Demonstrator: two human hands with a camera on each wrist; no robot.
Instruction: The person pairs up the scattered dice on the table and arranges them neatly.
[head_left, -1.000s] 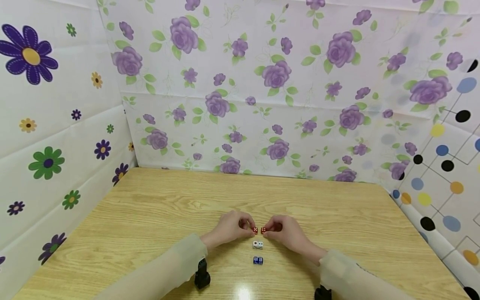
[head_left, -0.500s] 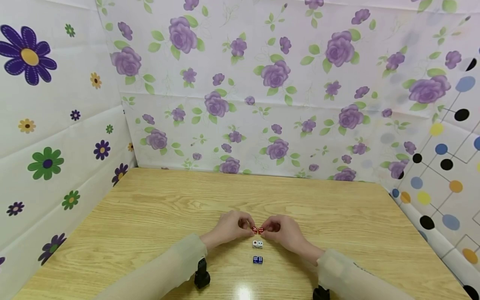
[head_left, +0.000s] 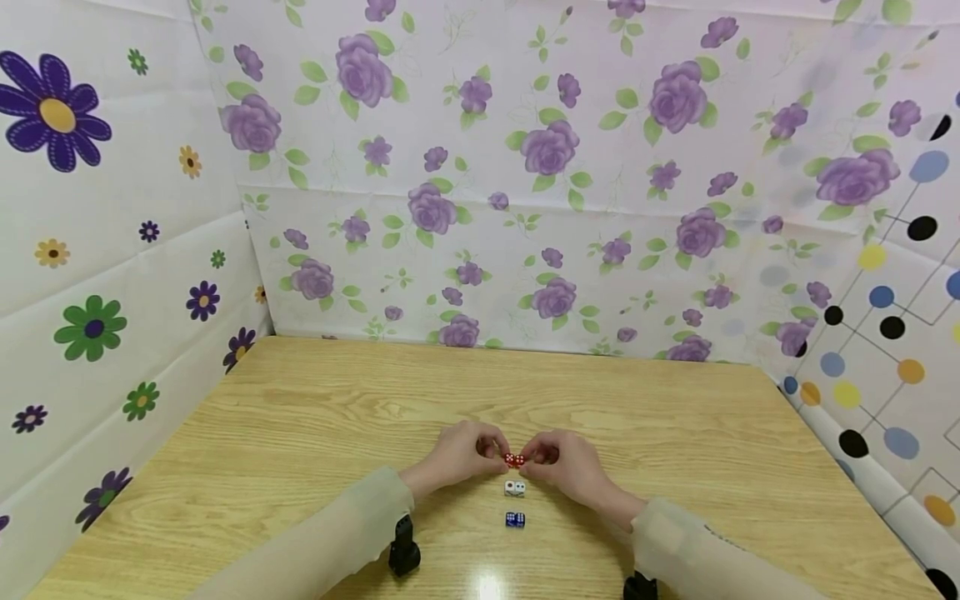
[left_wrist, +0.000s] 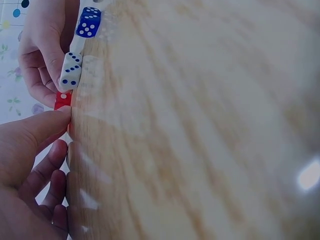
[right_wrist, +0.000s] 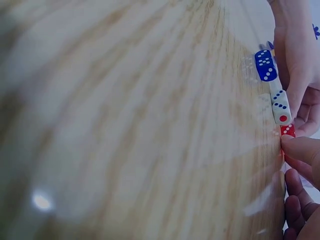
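Two red dice point(head_left: 514, 460) sit side by side on the wooden table, seeming to touch. My left hand point(head_left: 468, 452) pinches the left one between thumb and fingertips. From the other side, my right hand point(head_left: 572, 468) pinches the right one the same way. Just nearer to me lies a pair of white dice point(head_left: 514, 489), set close together. Nearer still is a pair of blue dice point(head_left: 515, 520), in line with the others. In the left wrist view, the thumb partly covers the red die point(left_wrist: 63, 99). The right wrist view shows red point(right_wrist: 287, 130) behind the white die point(right_wrist: 281, 108).
The wooden table point(head_left: 337, 392) spreads around the dice. A floral cloth point(head_left: 480, 208) hangs behind it, with patterned cloths at left and right. Black wrist cameras point(head_left: 404, 550) sit under both sleeves.
My right hand has slid left with its red die, closing the gap to the other red die. The left hand has stayed nearly still, and the white and blue dice have not moved.
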